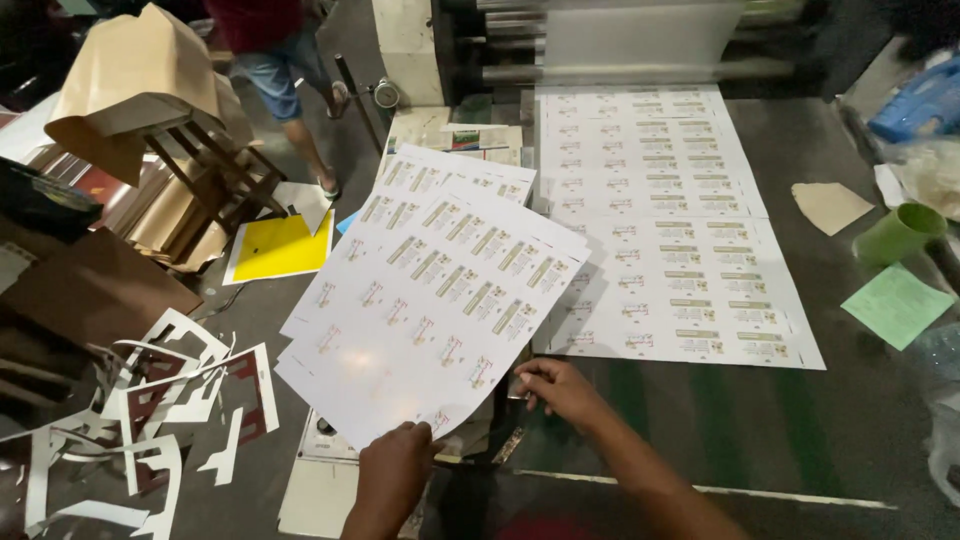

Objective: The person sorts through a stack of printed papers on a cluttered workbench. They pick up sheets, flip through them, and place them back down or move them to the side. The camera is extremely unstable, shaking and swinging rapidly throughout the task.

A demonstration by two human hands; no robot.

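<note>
My left hand (392, 470) grips the near edge of a large white printed sheet (430, 300) covered in rows of small labels, holding it tilted up over the floor. My right hand (562, 388) touches the sheet's lower right corner with its fingertips, fingers curled. More printed sheets lie fanned under the held one. Further right, flat printed sheets (660, 230) lie on the dark surface, coming off a machine roller (640, 40) at the top.
White cut-out paper scraps (150, 410) lie at lower left. Brown paper is draped over a wooden stool (150, 110). A yellow sheet (280, 248), a green cup (897, 233) and a green paper (897, 305) lie around. Another person's legs (290, 90) stand at the top.
</note>
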